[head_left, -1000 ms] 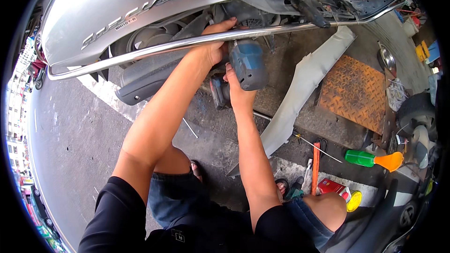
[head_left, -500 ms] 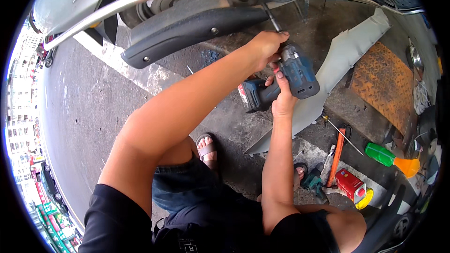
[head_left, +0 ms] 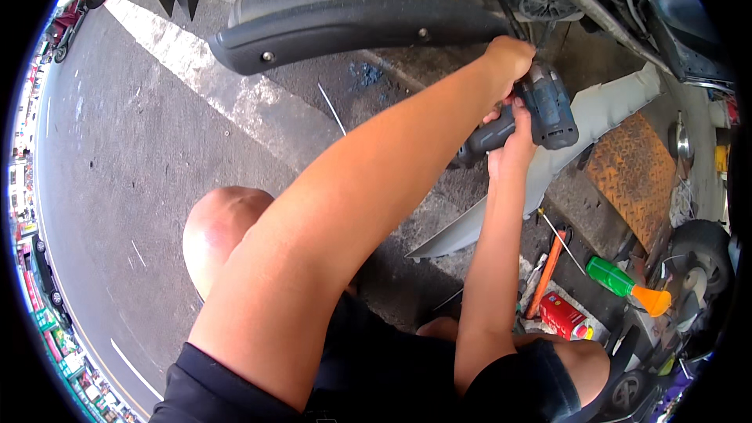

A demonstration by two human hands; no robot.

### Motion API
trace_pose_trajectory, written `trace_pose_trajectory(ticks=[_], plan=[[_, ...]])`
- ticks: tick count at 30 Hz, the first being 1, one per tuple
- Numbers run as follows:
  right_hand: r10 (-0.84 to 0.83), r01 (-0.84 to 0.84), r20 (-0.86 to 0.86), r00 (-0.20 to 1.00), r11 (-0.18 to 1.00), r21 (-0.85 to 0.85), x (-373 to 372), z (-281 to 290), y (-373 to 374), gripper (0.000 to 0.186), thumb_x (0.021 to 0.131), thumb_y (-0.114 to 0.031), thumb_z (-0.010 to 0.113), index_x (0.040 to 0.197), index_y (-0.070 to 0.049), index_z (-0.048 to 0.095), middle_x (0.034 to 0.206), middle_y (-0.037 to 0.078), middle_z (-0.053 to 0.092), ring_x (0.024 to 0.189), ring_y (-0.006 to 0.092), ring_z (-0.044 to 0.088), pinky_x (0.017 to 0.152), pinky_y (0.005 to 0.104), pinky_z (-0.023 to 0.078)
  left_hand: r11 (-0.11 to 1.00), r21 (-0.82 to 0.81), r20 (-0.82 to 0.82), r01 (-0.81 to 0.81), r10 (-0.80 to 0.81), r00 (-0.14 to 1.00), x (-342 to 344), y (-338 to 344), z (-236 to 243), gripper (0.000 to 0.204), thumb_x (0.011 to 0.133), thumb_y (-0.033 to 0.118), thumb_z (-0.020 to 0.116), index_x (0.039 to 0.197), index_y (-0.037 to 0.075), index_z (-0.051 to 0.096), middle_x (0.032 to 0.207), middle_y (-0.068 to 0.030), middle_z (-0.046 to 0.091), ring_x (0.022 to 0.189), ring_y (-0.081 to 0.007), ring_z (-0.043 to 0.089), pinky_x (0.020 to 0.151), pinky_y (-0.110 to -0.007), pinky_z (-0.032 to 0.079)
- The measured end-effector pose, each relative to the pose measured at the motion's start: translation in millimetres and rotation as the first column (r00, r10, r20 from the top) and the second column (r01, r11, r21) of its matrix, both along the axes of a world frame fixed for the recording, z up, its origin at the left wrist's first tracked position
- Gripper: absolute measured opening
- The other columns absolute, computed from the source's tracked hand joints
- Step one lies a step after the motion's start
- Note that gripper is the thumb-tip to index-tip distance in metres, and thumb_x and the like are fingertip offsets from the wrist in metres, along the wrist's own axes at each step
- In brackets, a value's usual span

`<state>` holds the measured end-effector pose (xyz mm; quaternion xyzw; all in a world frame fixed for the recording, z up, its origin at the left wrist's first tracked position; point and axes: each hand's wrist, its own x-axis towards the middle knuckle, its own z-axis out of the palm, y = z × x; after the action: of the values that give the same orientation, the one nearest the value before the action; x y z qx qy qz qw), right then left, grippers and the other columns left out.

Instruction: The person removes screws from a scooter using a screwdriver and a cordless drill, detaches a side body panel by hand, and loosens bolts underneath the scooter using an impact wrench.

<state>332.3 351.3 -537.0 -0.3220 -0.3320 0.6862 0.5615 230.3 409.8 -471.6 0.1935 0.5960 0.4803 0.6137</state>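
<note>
A blue and black cordless impact wrench [head_left: 553, 106] is held between my two hands beside the underside of a scooter. My right hand [head_left: 518, 139] grips its handle, with the thumb along the back of the body. My left hand [head_left: 507, 66] is closed around the front end of the tool, by the rear tip of the black exhaust cover [head_left: 345, 30]. The fingers of that hand partly hide the nose, and the bit or socket cannot be made out. Two bolts show on the exhaust cover.
A grey body panel [head_left: 580, 137] lies on the ground beyond my right forearm. Nearby are a rusty tread plate [head_left: 633, 172], an orange-handled tool [head_left: 548, 272], a red can [head_left: 565, 315] and a green bottle [head_left: 609, 276] with an orange funnel top. A metal bar [head_left: 595, 8] crosses above.
Both hands and the impact wrench have shifted right and slightly up in the picture, and the view has moved too. The metal extension seen in front of the tool is now mostly hidden.
</note>
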Motion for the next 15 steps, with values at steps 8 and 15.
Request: trace_pose_trajectory(ticks=[8,15], plan=[[-0.036,-0.004,0.263,0.964,0.988,0.152,-7,36,-7,0.028,0.088,-0.011,0.064,0.114,0.0,0.06,0.099,0.008,0.066,0.066,0.0136,0.057,0.057,0.0268,0.048,0.996,0.047,0.273,-0.076,0.06,0.96,-18,-16,11,0.037,0.097,0.035,0.052,0.11,0.0,0.058,0.105,-0.0113,0.058,0.1,-0.025,0.052,0.074,-0.043,0.047],[0.01,-0.016,0.07,0.998,0.997,0.074,-4,4,4,0.016,0.089,-0.01,0.061,0.102,-0.001,0.058,0.087,0.007,0.062,0.062,0.0171,0.058,0.057,0.0295,0.049,0.997,0.07,0.038,0.023,-0.026,0.999,-18,-28,3,0.031,0.098,0.03,0.051,0.094,0.001,0.062,0.085,-0.0082,0.058,0.063,-0.021,0.053,0.061,-0.037,0.047]])
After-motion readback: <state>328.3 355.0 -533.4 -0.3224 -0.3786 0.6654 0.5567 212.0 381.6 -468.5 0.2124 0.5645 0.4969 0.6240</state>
